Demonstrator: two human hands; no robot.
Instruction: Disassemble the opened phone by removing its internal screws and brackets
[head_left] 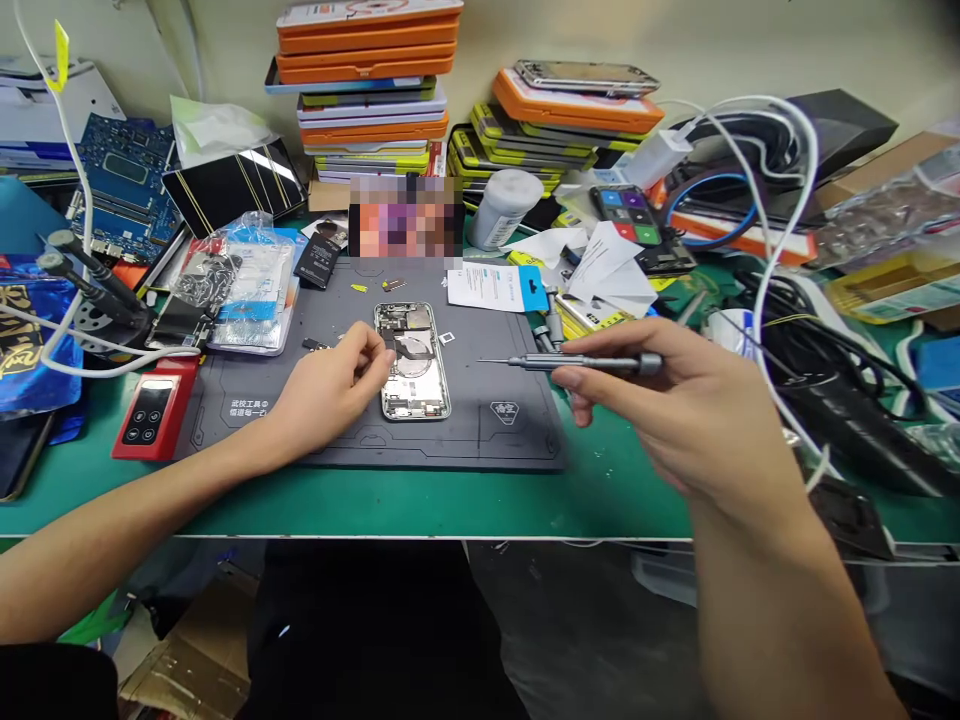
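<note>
My right hand point(660, 400) grips a slim grey precision screwdriver point(536, 362) over the right part of the mat, its thin tip pointing left. An opened phone point(412, 385) lies on the dark grey work mat point(480, 440), its inner parts and a round coil showing. At the phone's left edge, my left hand point(337, 380) is closed, thumb and fingertips pressed together. Whatever those fingertips hold, if anything, is hidden. Small dark parts point(313, 345) lie just behind the left hand.
A red device with buttons point(150, 408) stands left of the mat. Behind are a phone battery point(319, 258), a propped screen point(405, 220), a white tub point(506, 208) and stacked orange cases point(367, 65). Black cables point(817, 370) crowd the right side of the green table point(450, 505).
</note>
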